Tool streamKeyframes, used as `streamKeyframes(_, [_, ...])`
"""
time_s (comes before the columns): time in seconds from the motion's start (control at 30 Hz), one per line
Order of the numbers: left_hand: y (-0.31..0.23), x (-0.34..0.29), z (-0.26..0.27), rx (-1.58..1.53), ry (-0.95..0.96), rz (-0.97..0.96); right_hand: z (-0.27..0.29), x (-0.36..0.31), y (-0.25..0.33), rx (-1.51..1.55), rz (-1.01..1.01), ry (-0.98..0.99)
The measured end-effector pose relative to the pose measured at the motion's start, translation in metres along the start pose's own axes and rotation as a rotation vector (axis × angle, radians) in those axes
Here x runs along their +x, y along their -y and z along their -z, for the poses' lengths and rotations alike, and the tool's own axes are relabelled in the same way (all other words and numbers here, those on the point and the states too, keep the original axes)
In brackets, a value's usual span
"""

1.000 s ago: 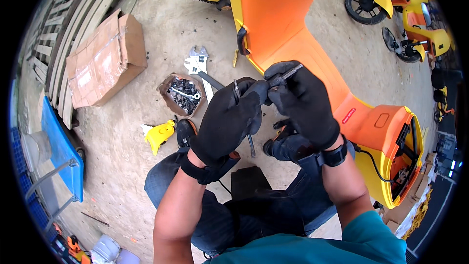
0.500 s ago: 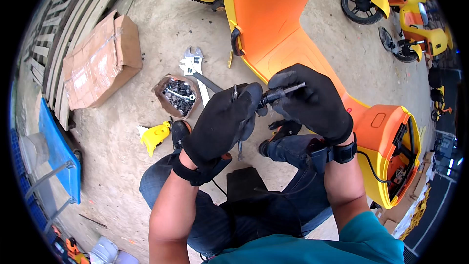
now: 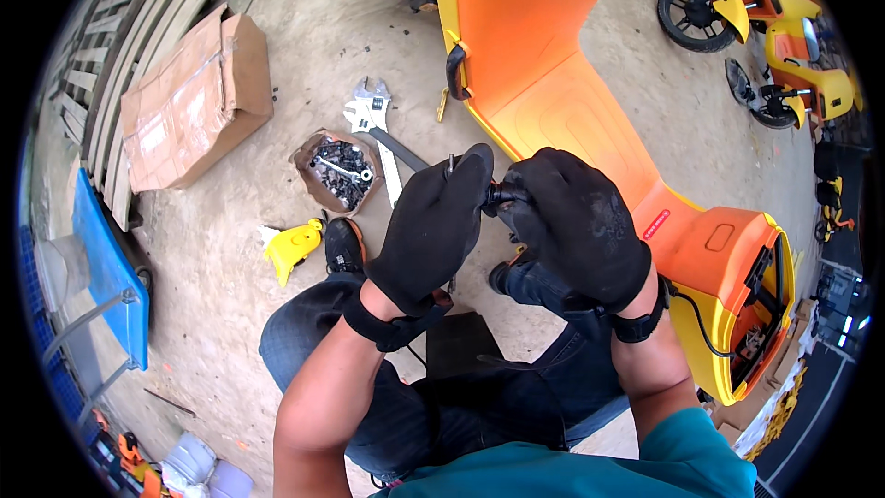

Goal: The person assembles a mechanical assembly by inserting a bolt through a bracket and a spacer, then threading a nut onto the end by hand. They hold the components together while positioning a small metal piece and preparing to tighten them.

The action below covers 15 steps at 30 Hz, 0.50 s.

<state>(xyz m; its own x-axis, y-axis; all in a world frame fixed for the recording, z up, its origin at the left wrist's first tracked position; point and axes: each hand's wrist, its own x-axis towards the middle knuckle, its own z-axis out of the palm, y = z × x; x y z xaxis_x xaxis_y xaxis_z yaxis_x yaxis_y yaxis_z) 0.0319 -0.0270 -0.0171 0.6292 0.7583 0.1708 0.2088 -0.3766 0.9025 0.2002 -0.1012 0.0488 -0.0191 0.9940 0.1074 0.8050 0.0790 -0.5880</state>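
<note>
My left hand, in a black glove, is closed around a thin metal rod whose upper end sticks out by the thumb. My right hand, gloved too, is closed over a small dark cylindrical tool piece. Between the two hands only a short length of that piece shows; the right fingers cover the rest. Both hands meet above my knees, nearly touching. Beyond the left hand, two adjustable wrenches lie on the floor. A paper bag of dark small parts stands beside them, a spanner on top.
An orange and yellow scooter stands close ahead and to the right. Left are a cardboard box, wooden pallets and a blue cart. A yellow plastic piece lies near my foot. More scooters stand far right.
My right hand has turned and closed over the dark tool piece, hiding the metal shaft that stuck out past its fingers. The left hand keeps its hold. The view has shifted slightly.
</note>
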Motion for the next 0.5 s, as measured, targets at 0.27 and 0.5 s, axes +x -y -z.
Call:
streamKeyframes(0.27, [-0.006,0.005,-0.005,0.123,-0.119,-0.265,-0.009,-0.006,-0.004,0.279,-0.211,0.16])
streamKeyframes(0.5, [-0.026,0.001,0.001,-0.121,-0.006,0.012,-0.009,-0.012,-0.025,0.486,-0.092,0.269])
